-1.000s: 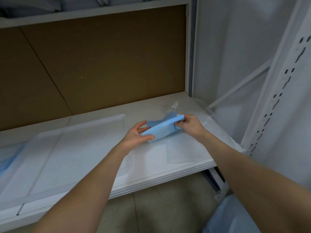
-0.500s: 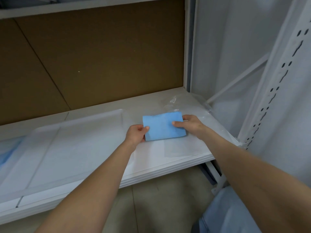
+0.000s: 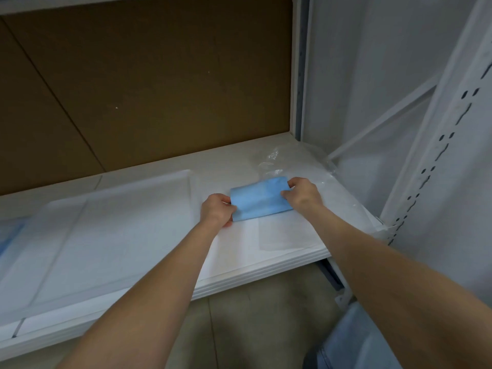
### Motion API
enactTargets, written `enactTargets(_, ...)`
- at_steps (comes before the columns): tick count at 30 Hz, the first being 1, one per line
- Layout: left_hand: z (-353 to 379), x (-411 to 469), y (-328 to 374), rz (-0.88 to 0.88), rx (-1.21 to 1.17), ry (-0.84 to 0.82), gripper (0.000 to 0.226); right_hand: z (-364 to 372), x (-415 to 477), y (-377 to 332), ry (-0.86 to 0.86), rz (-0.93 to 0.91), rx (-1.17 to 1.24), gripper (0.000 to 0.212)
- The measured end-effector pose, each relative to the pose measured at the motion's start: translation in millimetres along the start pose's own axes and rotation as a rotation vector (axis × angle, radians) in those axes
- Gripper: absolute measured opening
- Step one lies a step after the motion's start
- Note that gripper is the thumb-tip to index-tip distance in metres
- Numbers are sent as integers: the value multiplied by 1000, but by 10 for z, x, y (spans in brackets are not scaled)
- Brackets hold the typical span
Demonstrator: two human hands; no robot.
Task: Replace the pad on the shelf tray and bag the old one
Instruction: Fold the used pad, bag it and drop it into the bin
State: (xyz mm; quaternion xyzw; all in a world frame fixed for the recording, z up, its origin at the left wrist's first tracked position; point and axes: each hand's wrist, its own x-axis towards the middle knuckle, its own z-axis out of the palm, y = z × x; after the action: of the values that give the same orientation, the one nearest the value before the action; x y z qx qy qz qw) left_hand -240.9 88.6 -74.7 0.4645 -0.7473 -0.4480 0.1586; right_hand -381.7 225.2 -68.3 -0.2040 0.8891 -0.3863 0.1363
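Head view: folded blue pad [image 3: 259,201] pinched between left hand [image 3: 217,209] and right hand [image 3: 302,197] (each grip clamped on one end).

White metal shelving unit w/ a white shelf board [image 3: 279,257]. Brown hardboard back panel [image 3: 146,83] behind it, faint diagonal seams. Rear upright [image 3: 299,67] at the panel's right edge. Front-right perforated upright [image 3: 436,166] w/ slot holes, diagonal brace [image 3: 383,121] beside it. Pale grey-white wall [image 3: 372,49] on the right. Grey-beige floor [image 3: 253,323] below, one thin seam. Soft, even light.
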Motion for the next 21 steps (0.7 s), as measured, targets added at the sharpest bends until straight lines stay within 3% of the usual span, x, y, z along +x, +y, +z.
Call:
enactTargets(5, 21, 20, -37, -19, 107, -4, 38, 25, -1, -26, 43, 29, -114, 27)
enactTargets(10, 22, 55, 64, 53, 464, -24, 57, 35, 18, -58, 42, 102, -270, 44)
enactTargets(18, 157, 107, 85, 90, 453, -41, 51, 82, 93, -85, -90, 146, -12, 53)
enactTargets(21, 125, 157, 81, 73, 378, -53, 53, 102, 109, -127, -91, 138, 203, 41)
